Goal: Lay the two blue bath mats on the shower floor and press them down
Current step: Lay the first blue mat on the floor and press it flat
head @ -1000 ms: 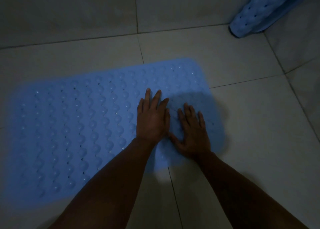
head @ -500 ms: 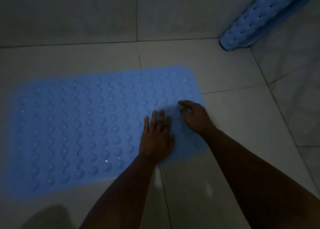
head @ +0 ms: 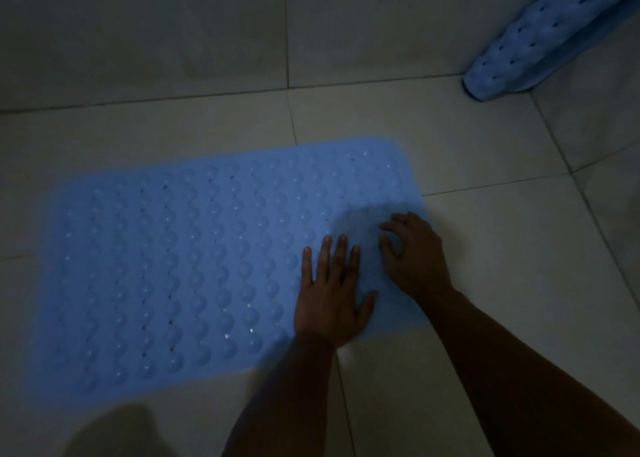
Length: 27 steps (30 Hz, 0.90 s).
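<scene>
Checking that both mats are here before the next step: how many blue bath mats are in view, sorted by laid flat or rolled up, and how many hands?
Blue bubbled rubber bath mat laid flat: 1
Blue rolled-up rubber bath mat by the wall: 1
Bare hands, left hand and right hand, on the flat mat: 2
Total: 4

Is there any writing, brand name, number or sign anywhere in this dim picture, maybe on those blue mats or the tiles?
None can be read.
Flat blue bath mat: only rows of bumps and small holes, no print visible.
Rolled blue bath mat in the corner: bumps and holes only, no label showing.
Floor tiles and wall tiles: plain, no marks.
The light is dim, so faint embossing could go unseen.
</scene>
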Tool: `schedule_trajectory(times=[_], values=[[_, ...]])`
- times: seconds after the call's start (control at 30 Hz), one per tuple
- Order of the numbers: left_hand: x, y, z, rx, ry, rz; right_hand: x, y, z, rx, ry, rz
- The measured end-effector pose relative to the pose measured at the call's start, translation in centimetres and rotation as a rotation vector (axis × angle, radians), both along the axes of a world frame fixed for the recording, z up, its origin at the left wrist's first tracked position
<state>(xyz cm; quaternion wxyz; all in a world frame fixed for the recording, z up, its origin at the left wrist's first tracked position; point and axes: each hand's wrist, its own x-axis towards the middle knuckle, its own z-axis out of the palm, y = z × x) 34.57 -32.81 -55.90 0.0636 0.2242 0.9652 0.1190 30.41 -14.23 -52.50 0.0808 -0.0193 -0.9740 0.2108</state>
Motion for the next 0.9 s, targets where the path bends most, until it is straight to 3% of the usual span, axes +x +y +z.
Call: schedule_trajectory(times=[0.33,0.5,0.57,0.67,0.73,0.9], values=[[-0.6,-0.1,0.5,-0.017,-0.106,-0.035,1.6,1.0,0.2,0.042,0.005,0.044],[-3.2,-2.6,4.3,0.157,-0.390,-0.004,2.1,-1.2,3.5,-0.068,-0.271,-0.041],[-3.1,-5.3,5.6,0.237,-0.255,0.051,2.0,-3.2,4.0,-0.115,-0.304,-0.032],[-1.7,-9.6,6.4,0.171,-0.102,0.113,2.4,-7.2,3.8,-0.099,-0.296,0.042],[-1.0,-11.8,6.3,0.108,-0.063,0.173,3.0,-10.7,2.2,-0.027,-0.232,0.119],[-0.2,-15.3,5.8,0.037,-0.049,0.266,5.3,-17.3,-1.6,0.196,-0.359,0.224]])
